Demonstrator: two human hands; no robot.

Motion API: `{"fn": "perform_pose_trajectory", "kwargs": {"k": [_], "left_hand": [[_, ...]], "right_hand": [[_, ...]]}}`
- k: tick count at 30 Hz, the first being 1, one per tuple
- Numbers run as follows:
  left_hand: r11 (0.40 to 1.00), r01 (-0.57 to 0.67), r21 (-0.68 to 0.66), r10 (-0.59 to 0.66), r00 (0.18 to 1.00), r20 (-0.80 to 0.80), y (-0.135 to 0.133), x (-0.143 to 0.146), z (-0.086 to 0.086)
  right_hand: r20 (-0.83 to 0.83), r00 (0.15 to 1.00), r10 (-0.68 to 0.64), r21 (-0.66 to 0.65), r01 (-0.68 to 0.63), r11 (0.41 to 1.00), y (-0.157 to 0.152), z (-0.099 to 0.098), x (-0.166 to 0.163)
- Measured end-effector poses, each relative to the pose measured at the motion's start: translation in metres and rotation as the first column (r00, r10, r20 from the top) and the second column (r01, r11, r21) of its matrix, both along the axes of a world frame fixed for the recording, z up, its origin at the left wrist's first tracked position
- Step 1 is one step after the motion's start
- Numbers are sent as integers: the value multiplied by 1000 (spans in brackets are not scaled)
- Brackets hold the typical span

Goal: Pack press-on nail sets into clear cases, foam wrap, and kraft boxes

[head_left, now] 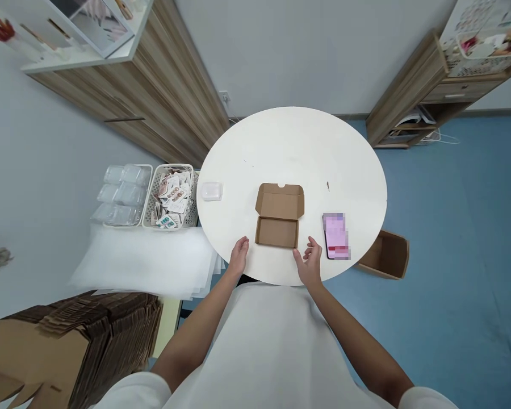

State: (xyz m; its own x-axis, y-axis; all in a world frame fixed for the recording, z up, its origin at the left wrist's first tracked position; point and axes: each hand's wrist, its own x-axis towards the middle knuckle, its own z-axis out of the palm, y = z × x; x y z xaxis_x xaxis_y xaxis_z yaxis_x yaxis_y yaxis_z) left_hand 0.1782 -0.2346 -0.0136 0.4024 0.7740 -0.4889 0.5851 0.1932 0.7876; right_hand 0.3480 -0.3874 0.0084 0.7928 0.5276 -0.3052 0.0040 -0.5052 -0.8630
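Observation:
An open brown cardboard mailer box lies on the round white table, its lid flap folded back away from me. My left hand rests at the table's near edge just left of the box, fingers loosely extended and holding nothing. My right hand hovers just right of the box's near corner, fingers curled loosely apart, empty. A phone with a pink screen lies right of my right hand. A small white plastic case sits at the table's left edge.
Left of the table stand a white basket of small packets and a tray of clear plastic cases, with translucent sheets below them. Flat cardboard blanks are stacked at lower left. A brown open box sits on the blue floor.

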Motion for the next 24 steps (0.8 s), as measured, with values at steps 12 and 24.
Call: {"fn": "perform_pose_trajectory", "kwargs": {"k": [12, 24], "left_hand": [[944, -263, 197, 270, 963, -11, 118, -45, -3], [930, -298, 213, 285, 954, 91, 250, -22, -22]], "right_hand": [[56, 899, 434, 47, -437, 898, 118, 36, -38], [-230, 939, 255, 17, -258, 966, 310, -31, -64]]}}
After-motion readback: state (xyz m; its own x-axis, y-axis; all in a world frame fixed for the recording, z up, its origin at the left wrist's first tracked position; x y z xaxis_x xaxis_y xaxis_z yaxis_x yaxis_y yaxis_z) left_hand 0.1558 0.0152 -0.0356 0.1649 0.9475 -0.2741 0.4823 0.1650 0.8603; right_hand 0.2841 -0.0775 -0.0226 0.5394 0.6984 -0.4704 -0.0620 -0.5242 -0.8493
